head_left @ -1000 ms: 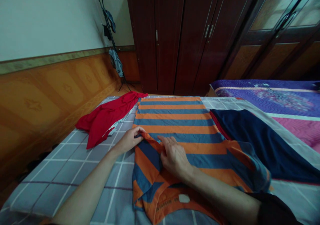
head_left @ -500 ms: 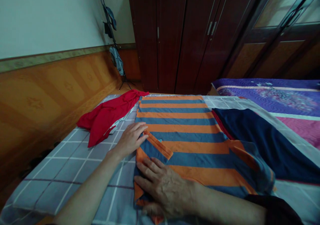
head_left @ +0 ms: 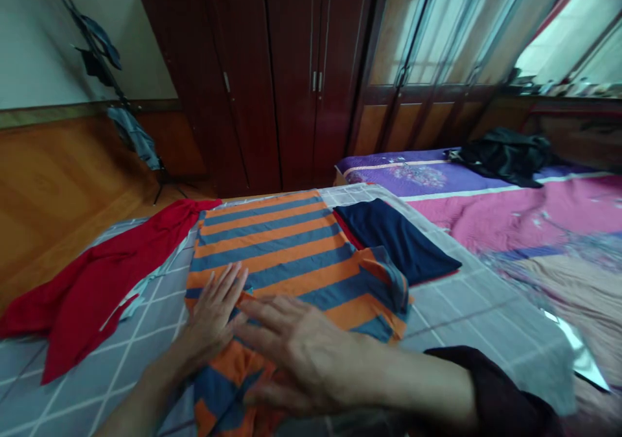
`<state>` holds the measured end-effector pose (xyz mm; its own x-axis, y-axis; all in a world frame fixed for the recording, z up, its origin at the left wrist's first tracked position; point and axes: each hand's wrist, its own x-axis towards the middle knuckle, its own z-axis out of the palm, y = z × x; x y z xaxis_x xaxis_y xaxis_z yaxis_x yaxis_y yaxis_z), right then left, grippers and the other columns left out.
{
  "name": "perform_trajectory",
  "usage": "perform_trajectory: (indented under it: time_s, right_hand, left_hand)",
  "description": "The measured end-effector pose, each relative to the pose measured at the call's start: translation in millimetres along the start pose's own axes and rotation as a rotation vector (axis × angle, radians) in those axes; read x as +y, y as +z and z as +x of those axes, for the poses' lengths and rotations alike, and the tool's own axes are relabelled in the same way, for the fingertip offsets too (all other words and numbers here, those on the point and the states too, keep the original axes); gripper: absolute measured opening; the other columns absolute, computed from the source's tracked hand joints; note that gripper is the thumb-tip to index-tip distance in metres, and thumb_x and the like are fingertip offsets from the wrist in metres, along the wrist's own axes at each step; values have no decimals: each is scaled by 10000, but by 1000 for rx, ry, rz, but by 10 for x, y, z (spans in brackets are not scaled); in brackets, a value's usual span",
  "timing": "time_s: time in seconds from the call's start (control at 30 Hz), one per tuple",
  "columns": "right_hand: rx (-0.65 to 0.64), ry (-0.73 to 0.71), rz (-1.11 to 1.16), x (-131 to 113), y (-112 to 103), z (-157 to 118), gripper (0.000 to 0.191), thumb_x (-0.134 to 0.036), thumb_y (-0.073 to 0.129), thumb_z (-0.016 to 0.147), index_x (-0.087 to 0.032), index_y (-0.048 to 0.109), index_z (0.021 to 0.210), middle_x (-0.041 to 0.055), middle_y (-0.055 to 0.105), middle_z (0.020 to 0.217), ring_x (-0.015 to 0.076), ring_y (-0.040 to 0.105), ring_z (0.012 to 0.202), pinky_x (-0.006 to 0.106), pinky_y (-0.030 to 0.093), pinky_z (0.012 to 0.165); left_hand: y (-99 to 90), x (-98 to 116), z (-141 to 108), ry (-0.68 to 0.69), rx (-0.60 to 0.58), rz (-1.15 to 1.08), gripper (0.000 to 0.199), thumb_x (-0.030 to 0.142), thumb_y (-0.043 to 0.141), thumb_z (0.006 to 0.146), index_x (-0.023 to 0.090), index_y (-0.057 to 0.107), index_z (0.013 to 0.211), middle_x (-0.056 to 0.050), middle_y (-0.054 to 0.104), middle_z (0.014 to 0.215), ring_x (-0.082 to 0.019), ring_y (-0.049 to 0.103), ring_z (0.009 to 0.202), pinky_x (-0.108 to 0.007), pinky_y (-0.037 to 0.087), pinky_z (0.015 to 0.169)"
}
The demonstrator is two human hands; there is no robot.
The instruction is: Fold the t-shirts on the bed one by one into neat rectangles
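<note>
An orange and blue-grey striped shirt (head_left: 286, 249) lies spread on the checked bedsheet. My left hand (head_left: 214, 314) rests on the shirt's left side, palm down, fingers stretched out. Just right of it, my right hand (head_left: 301, 346) is over the lower part of the shirt, its fingers extended and slightly blurred, the fingertips close to my left thumb. The near end of the shirt is bunched below my right hand and partly hidden by it. On the right, the shirt's sleeve (head_left: 389, 281) lies crumpled.
A red garment (head_left: 116, 262) lies on the left over something pale. Dark blue folded cloth (head_left: 393, 236) lies to the right on the checked sheet (head_left: 461, 320). Beyond are a purple and pink bed (head_left: 466, 210) with a black garment (head_left: 510, 155), a dark wardrobe (head_left: 296, 119) and a coat stand (head_left: 97, 48).
The view has swung right, bringing the second bed and a window into sight. My right hand has moved forward beside my left, which now lies flatter on the shirt.
</note>
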<state>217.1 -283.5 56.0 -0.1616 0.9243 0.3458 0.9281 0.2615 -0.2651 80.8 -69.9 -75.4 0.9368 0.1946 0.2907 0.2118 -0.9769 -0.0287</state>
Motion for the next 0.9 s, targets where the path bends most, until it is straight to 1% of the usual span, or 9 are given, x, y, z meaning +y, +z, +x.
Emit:
perform_trajectory:
  time_s: [0.1,0.2,0.3,0.4,0.47,0.57,0.67,0.77,0.9]
  right_hand:
    - [246,342,44,343,-244,-413,411,-341,516,907,-161,507,1277,105,530,1308,204,494,1201,283,395,998]
    - [561,745,43,793,-271,-1019,379,-427,490,884,-180,589,1152,111,626,1131,240,603,1016,362,489,834]
    - [566,1116,63,1079,-144,-1557,514,-571,522,801,-165,612,1102,96,667,919,230,640,770,338,499,640]
    - [476,1182,-16,1115,31,-1762,524,-604,560,752,-172,641,1036,96,646,951,240,614,824,333,469,681]
    - [445,1168,-121,1077,116,-1716,470,-583,602,716,-184,658,957,80,626,907,243,588,835,337,439,715]
    - [490,1187,-161,1056,143,-1557,287,-492,619,694,-212,646,750,43,580,777,221,552,786,320,392,708]
    - [546,1234,-78,1097,55,-1473,237,-434,571,704,-213,600,626,17,543,655,185,526,672,290,357,616]
    - [576,1249,72,1143,-87,-1470,335,-499,525,708,-203,536,552,-8,475,508,154,487,531,266,333,511]
    - [627,1217,305,1174,-267,-1438,386,-554,452,729,-185,544,661,26,570,578,161,544,527,269,422,488]
  left_hand:
    - [-24,130,48,100,-70,-6,663,512,412,902,231,218,1471,-85,313,1489,-295,316,1351,-506,260,1089]
    - [-134,327,160,144,-72,-25,682,545,416,899,233,213,1471,-88,338,1477,-297,334,1341,-515,258,1088]
    - [-314,665,350,334,-140,-117,675,559,370,917,249,159,1479,-56,298,1500,-261,274,1374,-489,213,1119]
    - [-408,1101,598,517,-258,-256,663,587,302,922,243,175,1474,-49,293,1504,-235,242,1388,-475,181,1138]
    - [-375,1370,755,587,-326,-359,677,613,274,913,231,205,1468,-60,297,1502,-236,224,1394,-484,159,1143]
    - [-260,1643,891,638,-392,-483,709,646,278,895,219,237,1460,-85,283,1505,-264,172,1406,-517,119,1141]
    - [-196,1730,873,684,-406,-559,694,638,294,898,232,241,1459,-82,262,1514,-275,140,1411,-525,87,1141]
    - [-218,1709,792,726,-401,-610,655,609,304,913,238,259,1451,-69,288,1505,-268,164,1407,-513,104,1143]
    - [-258,1680,753,750,-369,-634,659,605,366,898,215,310,1426,-86,337,1481,-277,201,1396,-507,155,1132]
